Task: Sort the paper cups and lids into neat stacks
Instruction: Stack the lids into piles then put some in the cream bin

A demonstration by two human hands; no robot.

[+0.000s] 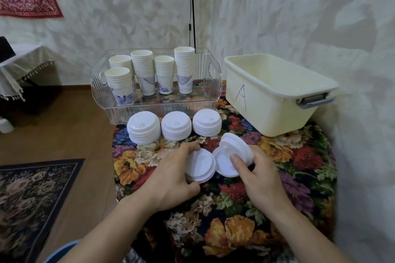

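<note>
My left hand [171,179] grips a short stack of white lids [201,164] lying flat on the floral cloth. My right hand [258,175] holds a second lid stack [232,151] tipped on its side, thumb pressed on its open underside; the two stacks touch rim to rim. Behind them three neat lid stacks [144,127] [176,126] [207,123] stand in a row. Several stacks of white paper cups with blue prints [184,70] stand upright in a clear plastic tray [213,94].
A cream plastic bin [267,100] marked "A" stands at the right back of the round table, close to the wall. The floral tablecloth [299,156] covers the table. A black pole [192,6] rises behind the tray. Brown floor and a dark rug [32,198] lie left.
</note>
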